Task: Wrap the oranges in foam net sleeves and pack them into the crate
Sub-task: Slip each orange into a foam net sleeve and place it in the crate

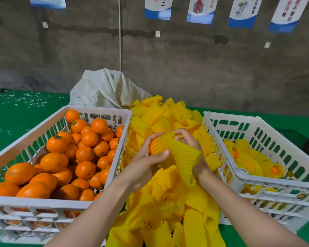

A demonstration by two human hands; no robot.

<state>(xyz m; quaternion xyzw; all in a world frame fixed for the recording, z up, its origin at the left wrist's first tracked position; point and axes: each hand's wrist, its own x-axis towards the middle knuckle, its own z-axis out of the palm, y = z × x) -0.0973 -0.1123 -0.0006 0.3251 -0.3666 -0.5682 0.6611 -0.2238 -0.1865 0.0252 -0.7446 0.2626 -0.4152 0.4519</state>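
Green tabletop (16, 111) carries a white crate (275, 184). Left hand (146, 158) fingers grip an orange (152, 146); right hand (188, 139) fingers pinch a yellow net sleeve (178, 155) half over it.

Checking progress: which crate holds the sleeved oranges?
The right crate; its oranges wear yellow sleeves, while the left crate holds bare ones.
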